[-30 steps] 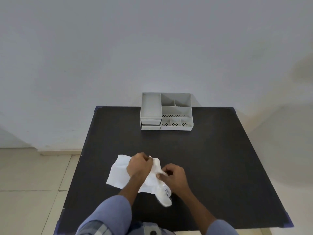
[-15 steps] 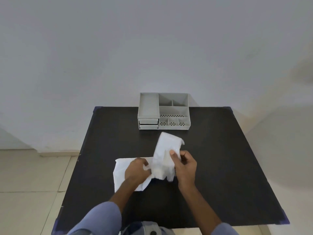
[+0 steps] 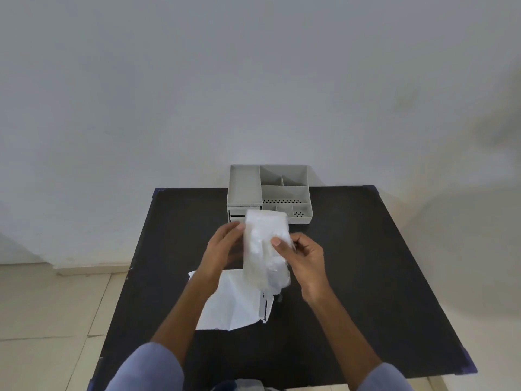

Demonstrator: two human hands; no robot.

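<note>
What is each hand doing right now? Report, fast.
Left hand: holding the white plastic packet by its left edge.
Right hand: pinching the same packet, thumb on front.

The blurred bag [image 3: 263, 244] hides fingertips of the left hand [image 3: 222, 248].

Pouch [image 3: 263, 244] I'm holding is thin, crinkled plastic — cloudy, faintly glossy. White sheet [image 3: 234, 303] below looks matt, creased, paper-like. Bench [image 3: 361, 277] is matt black — organiser [image 3: 244, 184] smooth grey plastic.

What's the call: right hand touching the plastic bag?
Touching. The head view shows the right hand pinching the plastic bag, with its thumb pressed flat on the bag's front face.
</note>
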